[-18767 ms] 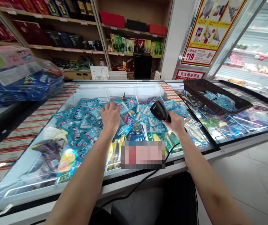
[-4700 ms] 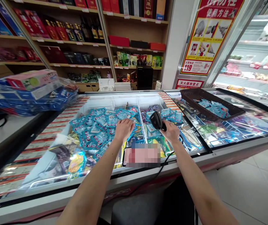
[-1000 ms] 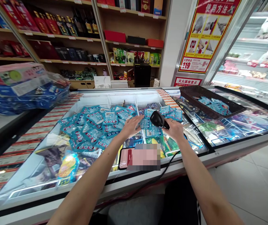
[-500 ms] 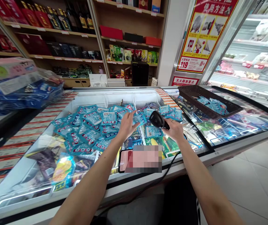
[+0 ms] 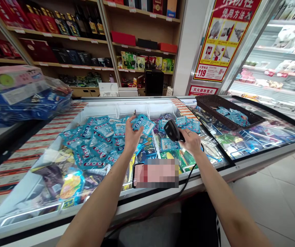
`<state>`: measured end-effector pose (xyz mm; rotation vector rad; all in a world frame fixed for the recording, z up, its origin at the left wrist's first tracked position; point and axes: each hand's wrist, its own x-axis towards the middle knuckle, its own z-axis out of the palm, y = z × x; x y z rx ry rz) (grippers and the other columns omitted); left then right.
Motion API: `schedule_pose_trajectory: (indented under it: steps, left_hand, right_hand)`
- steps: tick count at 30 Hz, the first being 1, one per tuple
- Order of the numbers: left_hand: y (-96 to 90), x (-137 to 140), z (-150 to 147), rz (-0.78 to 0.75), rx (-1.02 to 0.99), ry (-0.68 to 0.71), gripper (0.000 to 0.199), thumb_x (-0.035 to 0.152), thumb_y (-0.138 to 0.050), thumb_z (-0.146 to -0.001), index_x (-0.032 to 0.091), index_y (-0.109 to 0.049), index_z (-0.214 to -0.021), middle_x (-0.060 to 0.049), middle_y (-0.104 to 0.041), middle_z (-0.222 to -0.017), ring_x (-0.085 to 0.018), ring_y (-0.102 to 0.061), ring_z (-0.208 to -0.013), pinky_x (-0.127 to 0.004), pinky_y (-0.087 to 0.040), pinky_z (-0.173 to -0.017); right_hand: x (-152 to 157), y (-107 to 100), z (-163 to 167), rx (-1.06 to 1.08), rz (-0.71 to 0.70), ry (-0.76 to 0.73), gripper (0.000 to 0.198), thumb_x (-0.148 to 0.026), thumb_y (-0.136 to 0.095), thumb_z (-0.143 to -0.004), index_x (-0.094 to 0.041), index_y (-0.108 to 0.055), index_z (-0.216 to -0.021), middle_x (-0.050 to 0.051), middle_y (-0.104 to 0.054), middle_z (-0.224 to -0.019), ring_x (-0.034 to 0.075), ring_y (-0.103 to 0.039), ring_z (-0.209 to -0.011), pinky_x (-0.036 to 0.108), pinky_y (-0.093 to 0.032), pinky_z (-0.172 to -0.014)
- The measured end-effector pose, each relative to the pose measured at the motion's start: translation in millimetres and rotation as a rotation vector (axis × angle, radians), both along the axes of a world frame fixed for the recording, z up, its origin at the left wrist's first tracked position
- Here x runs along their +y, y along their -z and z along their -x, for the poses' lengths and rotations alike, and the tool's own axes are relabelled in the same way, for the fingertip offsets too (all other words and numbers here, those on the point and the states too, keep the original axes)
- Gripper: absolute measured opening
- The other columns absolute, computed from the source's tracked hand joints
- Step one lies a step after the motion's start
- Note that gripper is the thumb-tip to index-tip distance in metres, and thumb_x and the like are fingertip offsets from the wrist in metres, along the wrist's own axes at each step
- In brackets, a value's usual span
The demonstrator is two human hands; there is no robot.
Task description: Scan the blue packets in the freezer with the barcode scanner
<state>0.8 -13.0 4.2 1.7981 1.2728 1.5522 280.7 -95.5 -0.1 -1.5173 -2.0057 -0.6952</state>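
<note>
My right hand (image 5: 190, 141) is wrapped round the handle of a black barcode scanner (image 5: 171, 130), whose head points left. A small blue packet (image 5: 147, 126) is tilted up in my left hand (image 5: 132, 137), with the thumb over its near edge and the fingers at its left side. Many similar blue packets (image 5: 95, 151) lie in a loose heap on the glass freezer top to the left. Another blue packet (image 5: 169, 144) lies flat just below the scanner. A phone (image 5: 138, 175), its screen mostly blurred out, rests at the freezer's front edge.
At the right, a dark brown basket (image 5: 206, 109) holds several blue packets. Stacked blue and pink packages (image 5: 15, 92) stand at the left. The scanner's black cable (image 5: 185, 185) hangs over the freezer's front edge. Shelves with boxes and bottles rise behind.
My left hand has moved slightly left and up, and a blue packet now shows tilted up in its fingers. The scanner in my right hand has barely moved.
</note>
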Motion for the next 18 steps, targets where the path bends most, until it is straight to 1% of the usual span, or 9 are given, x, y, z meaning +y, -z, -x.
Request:
schedule_pose_trajectory:
  steps: [3, 4, 6, 8, 10, 12, 16, 18]
  left_hand:
    - [-1.1, -0.4, 0.7, 0.097, -0.160, 0.038, 0.049, 0.048, -0.059, -0.077, 0.022, -0.044, -0.115, -0.004, -0.058, -0.100, -0.012, -0.060, -0.072, -0.033, -0.056, -0.070]
    - [-1.8, -0.8, 0.9, 0.105, -0.198, 0.044, 0.048, 0.048, -0.060, -0.076, 0.021, -0.045, -0.112, -0.003, -0.058, -0.099, -0.013, -0.061, -0.076, -0.034, -0.057, -0.072]
    - [-3.5, -1.8, 0.9, 0.116, -0.251, 0.069, 0.046, 0.049, -0.063, -0.074, 0.020, -0.047, -0.106, -0.003, -0.058, -0.096, -0.015, -0.060, -0.082, -0.035, -0.058, -0.073]
    - [-4.9, -3.2, 0.4, 0.149, -0.276, 0.101, 0.046, 0.050, -0.065, -0.072, 0.020, -0.048, -0.101, -0.002, -0.057, -0.090, -0.016, -0.060, -0.082, -0.035, -0.059, -0.071]
    - [-5.7, -4.2, -0.1, 0.190, -0.280, 0.126, 0.046, 0.050, -0.067, -0.070, 0.020, -0.049, -0.100, -0.001, -0.056, -0.085, -0.016, -0.060, -0.080, -0.035, -0.060, -0.067]
    - [-5.6, -4.5, -0.2, 0.210, -0.263, 0.156, 0.045, 0.049, -0.067, -0.071, 0.020, -0.051, -0.101, -0.002, -0.056, -0.087, -0.016, -0.059, -0.080, -0.035, -0.060, -0.066]
    - [-2.9, -3.7, 0.7, 0.203, -0.188, 0.182, 0.040, 0.050, -0.060, -0.077, 0.020, -0.055, -0.102, -0.003, -0.055, -0.090, -0.015, -0.059, -0.076, -0.034, -0.059, -0.067]
    - [-0.9, -3.1, 1.2, 0.192, -0.161, 0.180, 0.037, 0.050, -0.057, -0.080, 0.020, -0.055, -0.101, -0.002, -0.053, -0.089, -0.013, -0.057, -0.074, -0.034, -0.059, -0.068]
  right_hand:
    - [1.4, -0.6, 0.6, 0.002, -0.028, -0.006, 0.036, -0.034, -0.045, -0.090, -0.018, -0.058, -0.119, 0.009, -0.065, -0.099, 0.020, -0.058, -0.089, 0.029, -0.038, -0.077]
    - [1.9, -0.2, 0.6, 0.009, -0.044, -0.012, 0.036, -0.034, -0.046, -0.089, -0.018, -0.059, -0.118, 0.009, -0.065, -0.098, 0.020, -0.058, -0.088, 0.029, -0.038, -0.076]
    - [2.4, 1.0, 0.4, 0.025, -0.080, -0.037, 0.033, -0.033, -0.048, -0.088, -0.018, -0.061, -0.114, 0.008, -0.065, -0.096, 0.020, -0.058, -0.084, 0.028, -0.039, -0.074]
    - [2.2, 2.2, 0.1, 0.036, -0.104, -0.082, 0.029, -0.032, -0.050, -0.087, -0.018, -0.062, -0.110, 0.007, -0.065, -0.092, 0.019, -0.058, -0.080, 0.028, -0.039, -0.071]
    - [1.5, 2.9, 0.1, 0.034, -0.099, -0.137, 0.028, -0.030, -0.051, -0.085, -0.019, -0.062, -0.108, 0.006, -0.065, -0.089, 0.018, -0.058, -0.078, 0.028, -0.039, -0.070]
    - [0.5, 3.2, 0.4, 0.028, -0.083, -0.179, 0.029, -0.028, -0.053, -0.082, -0.019, -0.061, -0.109, 0.005, -0.065, -0.088, 0.018, -0.058, -0.077, 0.028, -0.039, -0.070]
    - [-1.2, 3.2, 2.2, 0.006, -0.049, -0.223, 0.035, -0.027, -0.054, -0.080, -0.018, -0.058, -0.114, 0.004, -0.065, -0.087, 0.018, -0.057, -0.075, 0.028, -0.039, -0.068]
    - [-1.8, 2.8, 3.4, -0.002, -0.035, -0.238, 0.034, -0.026, -0.053, -0.080, -0.018, -0.059, -0.112, 0.004, -0.065, -0.086, 0.018, -0.057, -0.074, 0.028, -0.038, -0.067]
